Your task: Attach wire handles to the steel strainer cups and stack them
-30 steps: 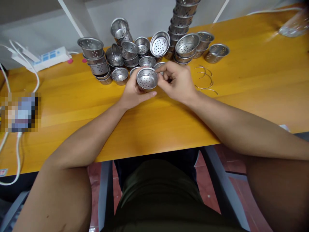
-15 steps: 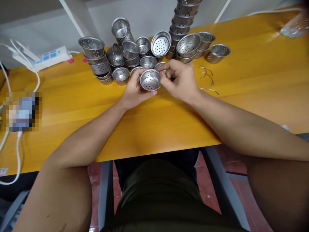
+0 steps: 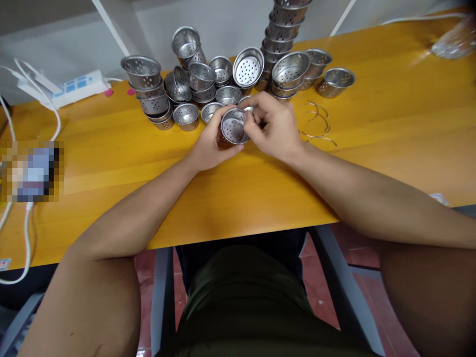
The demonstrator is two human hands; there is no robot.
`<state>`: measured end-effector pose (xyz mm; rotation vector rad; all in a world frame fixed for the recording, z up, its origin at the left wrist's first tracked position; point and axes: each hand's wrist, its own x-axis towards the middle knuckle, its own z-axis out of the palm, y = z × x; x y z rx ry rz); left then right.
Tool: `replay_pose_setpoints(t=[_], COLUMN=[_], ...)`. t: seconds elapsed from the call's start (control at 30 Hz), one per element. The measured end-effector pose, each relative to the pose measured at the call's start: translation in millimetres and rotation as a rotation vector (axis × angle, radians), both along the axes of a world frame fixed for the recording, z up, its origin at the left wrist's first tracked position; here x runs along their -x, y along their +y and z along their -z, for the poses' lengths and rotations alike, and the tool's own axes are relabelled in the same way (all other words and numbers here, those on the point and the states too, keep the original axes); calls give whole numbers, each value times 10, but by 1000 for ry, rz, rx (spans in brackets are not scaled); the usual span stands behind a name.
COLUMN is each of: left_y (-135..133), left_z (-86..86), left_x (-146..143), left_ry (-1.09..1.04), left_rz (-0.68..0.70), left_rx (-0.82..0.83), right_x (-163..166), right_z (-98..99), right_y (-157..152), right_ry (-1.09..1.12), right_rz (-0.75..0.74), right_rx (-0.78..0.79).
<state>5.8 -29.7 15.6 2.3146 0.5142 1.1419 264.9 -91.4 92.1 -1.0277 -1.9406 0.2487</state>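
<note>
Head | left hand (image 3: 208,146) clamped on 1 cup (image 3: 232,127) | right hand (image 3: 275,128) against it, grip unclear

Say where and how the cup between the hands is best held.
Probably by the outer wall of the perforated cup, from the left: its round side suits the curled left hand, leaving the upturned mouth and right rim accessible to the right hand.
</note>
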Motion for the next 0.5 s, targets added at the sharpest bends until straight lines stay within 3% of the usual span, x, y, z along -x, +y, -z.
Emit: replay_pose_setpoints(t=[0.17, 0.33, 0.5], left_y=[-7, 12, -88], left_z=[24, 31, -84], left_x=[-9, -7, 0], left_ry=[4, -15, -54], left_rz=[3, -7, -67], left_rx=[-99, -75, 58], right_x=[110, 106, -168], right_z=[-18, -13, -244], right_y=[-134, -136, -72], right_ry=[-19, 55, -8], right_rz=[-16, -113, -398], right_rx=[11, 70, 204])
